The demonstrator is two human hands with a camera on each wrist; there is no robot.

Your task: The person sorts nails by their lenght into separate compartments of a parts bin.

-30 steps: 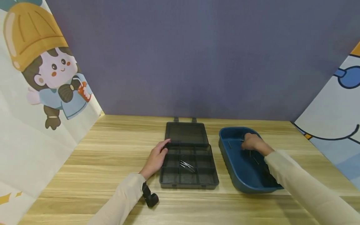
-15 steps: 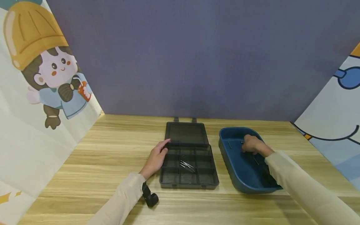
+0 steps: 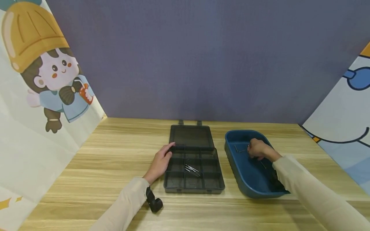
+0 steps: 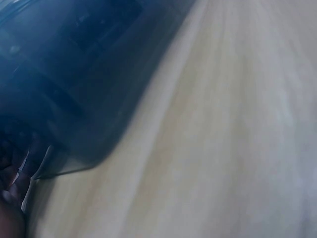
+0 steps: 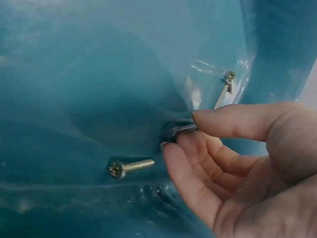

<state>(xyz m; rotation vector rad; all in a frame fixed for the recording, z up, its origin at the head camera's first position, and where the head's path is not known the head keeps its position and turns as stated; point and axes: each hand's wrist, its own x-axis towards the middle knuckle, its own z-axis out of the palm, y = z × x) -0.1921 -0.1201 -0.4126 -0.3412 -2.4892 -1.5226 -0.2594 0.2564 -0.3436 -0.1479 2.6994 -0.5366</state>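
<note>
In the head view, my left hand [image 3: 158,164] rests on the left edge of a dark translucent compartment box [image 3: 194,190], fingers fairly straight. Several slim silvery nails or screws [image 3: 192,170] lie in its middle compartment. My right hand [image 3: 259,149] is inside a blue tray [image 3: 242,179]. The right wrist view shows thumb and fingers pinching a thin silvery nail [image 5: 184,128], mostly covered by the fingers. Beside them lie a cross-head screw [image 5: 131,167] and a second screw [image 5: 224,90]. Part of the box [image 4: 74,89] fills the left wrist view's upper left.
The box lid [image 3: 191,136] lies folded back behind the box. More thin metal pieces [image 3: 263,165] are scattered on the tray floor. A dark wall [image 3: 199,64] closes off the back of the wooden table [image 3: 121,138]; printed panels stand at both sides.
My right hand has shifted slightly within the tray; a thin metal piece now shows to its left, and one below the fingers is now covered. The left hand and box stay put.
</note>
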